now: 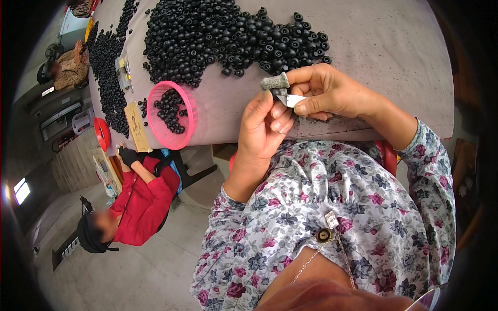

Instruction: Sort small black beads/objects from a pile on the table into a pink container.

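Close together over the near table edge, my two hands meet at a small black rounded piece (pixel 279 92). Its outline is mostly hidden by fingers. My left hand (pixel 264 124) pinches it between thumb and fingers. In my right hand (pixel 332 93), thumb and fingers grip a small blade (pixel 293 100) with a white back and a metallic tip, which touches or nearly touches the piece. A grey knitted finger cover (pixel 275 81) sits on the right index finger. Beyond my hands spreads a large heap of shiny black knob-like pieces (pixel 207 39), many with a hole.
Left of my hands stands a pink plastic basket (pixel 194 116) with some black pieces inside. Another long heap (pixel 107 72) lies at the far left, near a tan card (pixel 136 126). A person in red (pixel 142 212) sits at left; another person (pixel 70 67) is farther off. Dark crumbs dot the tabletop (pixel 384 57).
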A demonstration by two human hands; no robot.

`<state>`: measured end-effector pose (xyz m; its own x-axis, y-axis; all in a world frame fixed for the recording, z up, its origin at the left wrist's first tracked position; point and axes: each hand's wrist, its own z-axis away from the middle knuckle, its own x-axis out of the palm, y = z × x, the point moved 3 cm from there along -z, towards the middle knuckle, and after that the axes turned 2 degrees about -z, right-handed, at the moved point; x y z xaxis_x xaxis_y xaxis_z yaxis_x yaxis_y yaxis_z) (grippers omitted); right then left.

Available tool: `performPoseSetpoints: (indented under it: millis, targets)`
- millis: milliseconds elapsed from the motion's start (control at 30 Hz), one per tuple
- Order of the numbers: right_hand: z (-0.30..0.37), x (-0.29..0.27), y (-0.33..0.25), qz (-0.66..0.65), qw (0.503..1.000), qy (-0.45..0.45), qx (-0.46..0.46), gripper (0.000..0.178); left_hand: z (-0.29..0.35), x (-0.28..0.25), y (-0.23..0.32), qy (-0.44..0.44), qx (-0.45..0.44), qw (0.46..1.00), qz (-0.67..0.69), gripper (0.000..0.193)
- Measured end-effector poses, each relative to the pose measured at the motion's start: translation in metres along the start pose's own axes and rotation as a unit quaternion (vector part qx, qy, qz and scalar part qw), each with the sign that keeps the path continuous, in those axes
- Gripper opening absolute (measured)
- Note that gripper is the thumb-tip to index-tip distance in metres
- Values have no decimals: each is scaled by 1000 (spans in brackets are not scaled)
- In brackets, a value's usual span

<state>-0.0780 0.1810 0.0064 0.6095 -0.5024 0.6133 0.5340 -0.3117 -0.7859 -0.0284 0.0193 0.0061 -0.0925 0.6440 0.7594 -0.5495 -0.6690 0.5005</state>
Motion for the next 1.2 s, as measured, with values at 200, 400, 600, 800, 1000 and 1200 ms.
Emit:
performPoseSetpoints:
  millis: [200,400,600,800,1000,1200]
  targets:
    - [0,1,-1,2,1000,4,-10,39,-1,-2,0,-6,-10,1000,0,24]
    - [0,0,-2,5,1000,0,2,44,0,-2,0,-5,-3,1000,-15,24]
    - [0,1,-1,8,1000,6,-5,37,0,-3,0,-6,14,999,-35,23]
    - [0,1,-1,7,1000,7,7,44,0,1,1,6,23,998,-52,23]
    - [1,1,-2,17,1000,14,2,38,0,-1,0,4,25,998,-55,23]
    - [1,0,1,-3,1000,3,9,35,2,-3,0,-14,3,999,-39,24]
